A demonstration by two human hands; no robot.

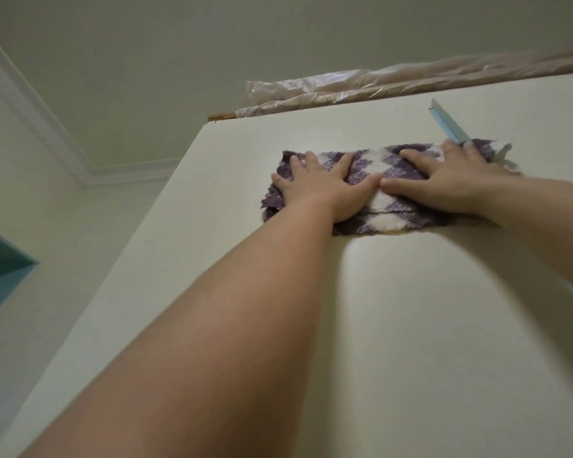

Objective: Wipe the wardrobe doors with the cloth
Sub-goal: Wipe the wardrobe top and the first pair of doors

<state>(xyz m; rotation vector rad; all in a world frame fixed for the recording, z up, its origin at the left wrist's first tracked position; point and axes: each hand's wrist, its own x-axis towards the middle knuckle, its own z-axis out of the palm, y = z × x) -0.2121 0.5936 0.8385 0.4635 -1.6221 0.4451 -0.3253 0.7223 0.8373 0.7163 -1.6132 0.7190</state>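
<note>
Both hands pressing flat, fingers straight and spread: left hand (325,186) and right hand (450,183) holding purple-and-white checked cloth (377,175) against cream wardrobe door (394,309), near its top edge, thumbs almost touching. Crinkled clear plastic sheet (344,87) lying on top.

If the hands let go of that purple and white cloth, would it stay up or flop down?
It would probably flop: the cloth looks soft and wrinkled, with ragged edges. It is likely up there only because the left hand and right hand press it flat on the door. It seems light and may slide easily there.
</note>
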